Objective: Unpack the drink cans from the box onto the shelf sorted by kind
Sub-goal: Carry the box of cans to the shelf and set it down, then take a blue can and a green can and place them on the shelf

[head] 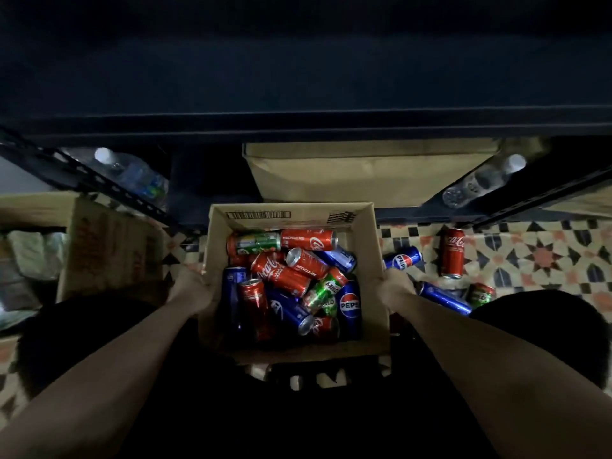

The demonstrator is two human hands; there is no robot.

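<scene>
Head view, looking down in dim light: at far left a closed brown carton (pixel 109 250) stands on the patterned tile floor (pixel 543 256), with a clear water bottle (pixel 132 173) lying on the dark shelf (pixel 298 124) above it. Next comes the left hand (pixel 190 288), pressed against the left wall of the open cardboard box (pixel 371 260); its fingers wrap the box's edge, though their tips are hidden. Inside the box lies a loose heap of cans: red Coca-Cola cans (pixel 281 273), blue Pepsi cans (pixel 349 306) and green Milo cans (pixel 323 289), tumbled over each other at all angles. Behind the box a tan carton (pixel 371 173) sits on the shelf's lower level. The right hand (pixel 395 286) grips the box's right wall in the same way, fingertips out of sight. Further right, on the floor, a Pepsi can (pixel 402 258) lies on its side, a Coca-Cola can (pixel 452 253) stands upright, and another blue can (pixel 443 298) and a green can (pixel 480 294) lie near the right forearm. A second water bottle (pixel 486 180) rests on the shelf at right
</scene>
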